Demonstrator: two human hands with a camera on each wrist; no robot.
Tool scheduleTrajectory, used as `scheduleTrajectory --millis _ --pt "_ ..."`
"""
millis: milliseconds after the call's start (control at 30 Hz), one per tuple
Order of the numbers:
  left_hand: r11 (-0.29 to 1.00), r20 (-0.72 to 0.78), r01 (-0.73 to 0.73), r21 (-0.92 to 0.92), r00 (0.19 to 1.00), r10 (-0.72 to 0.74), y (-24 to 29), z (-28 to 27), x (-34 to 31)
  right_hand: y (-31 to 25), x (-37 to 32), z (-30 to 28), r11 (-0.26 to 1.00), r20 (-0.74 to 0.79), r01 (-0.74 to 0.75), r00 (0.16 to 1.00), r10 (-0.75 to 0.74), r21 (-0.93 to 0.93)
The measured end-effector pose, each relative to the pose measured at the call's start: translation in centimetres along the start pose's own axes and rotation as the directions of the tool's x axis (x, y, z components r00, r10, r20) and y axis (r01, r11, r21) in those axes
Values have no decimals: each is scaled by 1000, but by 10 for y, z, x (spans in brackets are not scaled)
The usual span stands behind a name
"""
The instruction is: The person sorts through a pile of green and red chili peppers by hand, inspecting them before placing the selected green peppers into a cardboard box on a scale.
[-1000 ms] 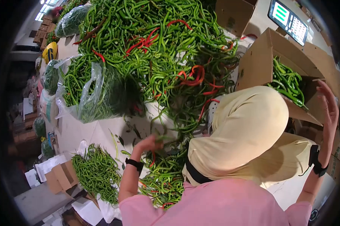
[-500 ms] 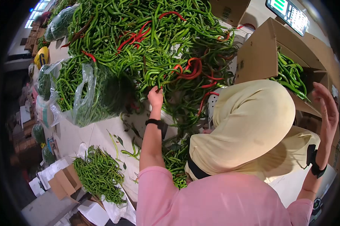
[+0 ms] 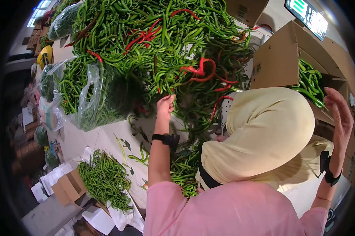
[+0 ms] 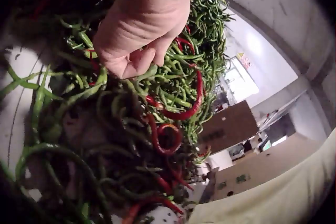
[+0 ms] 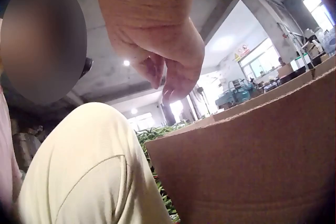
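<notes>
A big heap of green chili peppers [image 3: 118,31] covers the floor, with a few red chilies [image 3: 192,70] among it. At its near edge my left hand [image 3: 165,106] reaches down, fingers curled and thumb pressed in. The left wrist view shows that hand [image 4: 147,29] pinching a green chili [image 4: 151,71] at the fingertips, partly hidden by the fingers. My right hand [image 3: 340,110] is raised beside the cardboard box [image 3: 273,59], fingers loosely bent and holding nothing. Larger green peppers [image 3: 309,80] lie inside that box.
A clear plastic bag [image 3: 91,98] of chilies stands left of my left hand. A smaller chili pile [image 3: 104,179] lies on white sacking at lower left. My bent knee [image 3: 270,122] is between the hands. A scale display [image 3: 307,17] glows beyond the box.
My left hand has moved from the near chilies forward to the edge of the big heap, then shifted slightly. The right hand has stayed raised near the box.
</notes>
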State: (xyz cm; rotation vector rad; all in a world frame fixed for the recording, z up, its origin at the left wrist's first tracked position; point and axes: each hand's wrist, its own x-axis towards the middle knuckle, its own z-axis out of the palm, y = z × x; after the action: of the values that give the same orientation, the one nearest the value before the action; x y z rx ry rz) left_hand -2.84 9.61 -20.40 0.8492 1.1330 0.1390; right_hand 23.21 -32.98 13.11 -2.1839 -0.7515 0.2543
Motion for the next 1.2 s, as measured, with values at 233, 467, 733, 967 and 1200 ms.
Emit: scheduleTrajectory --millis 233,467,733,967,1200 --pt "959 209 98 -265 977 -42 3 21 -50 -1 0 3 998 41 28 999 -31 54" --pt "953 367 -18 -302 920 134 35 54 -88 -8 -4 -3 996 36 49 998 -52 69" --pt "911 538 -406 -75 753 380 81 114 -149 -55 19 17 959 111 199 968 -224 200" --pt "462 801 -887 27 296 520 126 184 -191 -83 61 59 829 190 73 959 -211 555" --pt "597 804 -802 16 365 469 135 220 -161 -69 60 35 925 35 35 998 -52 379"
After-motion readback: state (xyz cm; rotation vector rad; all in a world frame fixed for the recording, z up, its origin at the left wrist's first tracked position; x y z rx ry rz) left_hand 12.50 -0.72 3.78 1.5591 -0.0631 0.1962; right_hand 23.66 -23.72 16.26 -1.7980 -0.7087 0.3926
